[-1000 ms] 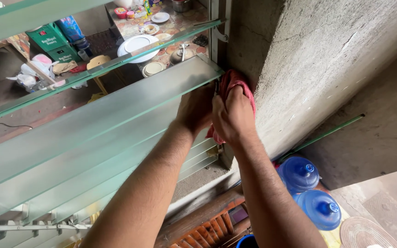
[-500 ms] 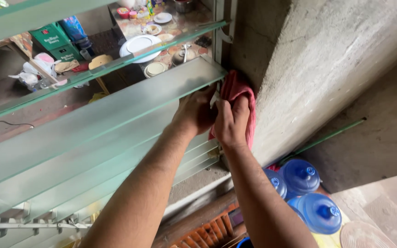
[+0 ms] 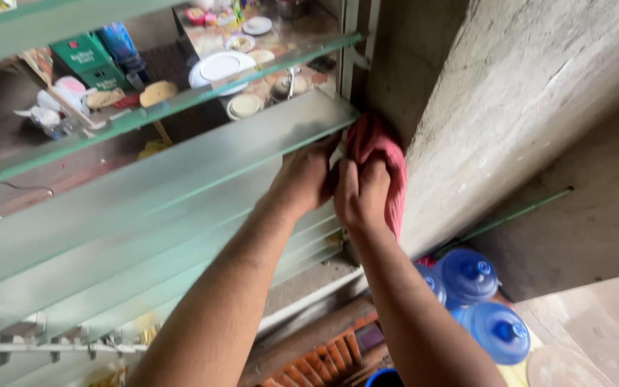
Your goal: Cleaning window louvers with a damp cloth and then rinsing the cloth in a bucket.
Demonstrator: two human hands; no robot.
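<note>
My right hand (image 3: 361, 193) grips a red cloth (image 3: 381, 154) and presses it against the right end of a frosted glass louvre slat (image 3: 166, 183), next to the metal window frame (image 3: 352, 50). My left hand (image 3: 304, 179) is curled under the same slat's edge, just left of the cloth, fingers closed on the glass end. Both forearms reach up from the bottom of the view. More glass slats run above and below.
A rough concrete wall (image 3: 510, 93) stands right of the window. Through the slats I see a table with plates (image 3: 220, 66) and a green crate (image 3: 84, 54). Below right are blue water jugs (image 3: 499, 330) and a green rod (image 3: 517, 209).
The cloth and my right hand have shifted slightly lower along the frame; my left hand stays at the slat's end. The view has drifted a little.
</note>
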